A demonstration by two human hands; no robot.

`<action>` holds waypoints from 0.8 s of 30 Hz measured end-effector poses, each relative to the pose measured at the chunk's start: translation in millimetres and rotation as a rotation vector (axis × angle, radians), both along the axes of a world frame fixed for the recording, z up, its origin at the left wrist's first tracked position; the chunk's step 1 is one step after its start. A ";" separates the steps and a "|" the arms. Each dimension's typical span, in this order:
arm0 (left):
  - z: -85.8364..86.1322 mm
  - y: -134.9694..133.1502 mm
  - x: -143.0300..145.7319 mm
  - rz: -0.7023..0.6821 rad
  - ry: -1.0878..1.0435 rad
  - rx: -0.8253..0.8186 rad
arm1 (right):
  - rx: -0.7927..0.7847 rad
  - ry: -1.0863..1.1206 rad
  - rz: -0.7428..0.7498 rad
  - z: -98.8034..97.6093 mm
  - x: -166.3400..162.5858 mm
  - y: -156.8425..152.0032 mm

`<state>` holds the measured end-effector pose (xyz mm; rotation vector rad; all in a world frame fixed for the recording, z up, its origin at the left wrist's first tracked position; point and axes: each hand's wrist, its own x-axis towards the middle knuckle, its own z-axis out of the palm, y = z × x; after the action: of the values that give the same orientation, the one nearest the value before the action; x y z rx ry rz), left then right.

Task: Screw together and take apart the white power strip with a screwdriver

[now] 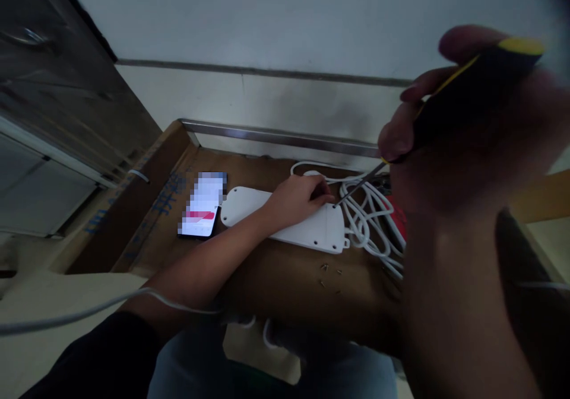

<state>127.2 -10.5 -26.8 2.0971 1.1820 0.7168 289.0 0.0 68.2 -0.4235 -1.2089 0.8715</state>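
Note:
A white power strip (307, 233) lies face down on brown cardboard, small dark screw holes showing near its ends. Over its far edge rests my left hand (297, 200), fingers curled and pressed on it, thumb and forefinger close to the right end. My right hand (472, 132), large and blurred, is wrapped round a black and yellow screwdriver (472, 90). The screwdriver's shaft slants down to the left, its tip at the hole in the strip's far right corner. Several small screws (325, 266) are scattered on the cardboard just in front of the strip.
A lit phone (203, 206) lies left of the strip. White cable (367, 209) is coiled at the right, beside a red object (396, 218) partly hidden by my right hand. A metal rail (285, 138) runs along the back by the wall. Another cable (89, 319) crosses my left forearm.

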 end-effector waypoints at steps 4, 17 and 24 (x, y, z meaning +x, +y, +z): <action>-1.0 -0.3 0.1 0.015 -0.009 -0.018 | 0.022 0.036 -0.036 -3.6 -3.7 -0.7; 2.4 1.1 1.6 0.045 -0.085 0.012 | 0.006 0.017 -0.039 2.4 -1.3 -4.6; 2.3 0.7 1.6 0.052 -0.067 -0.016 | 0.126 0.022 -0.110 5.8 -7.7 -11.3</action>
<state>128.8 -9.9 -24.5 2.0194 1.2053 0.7927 281.3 -11.2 74.0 -0.3734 -1.2019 0.7003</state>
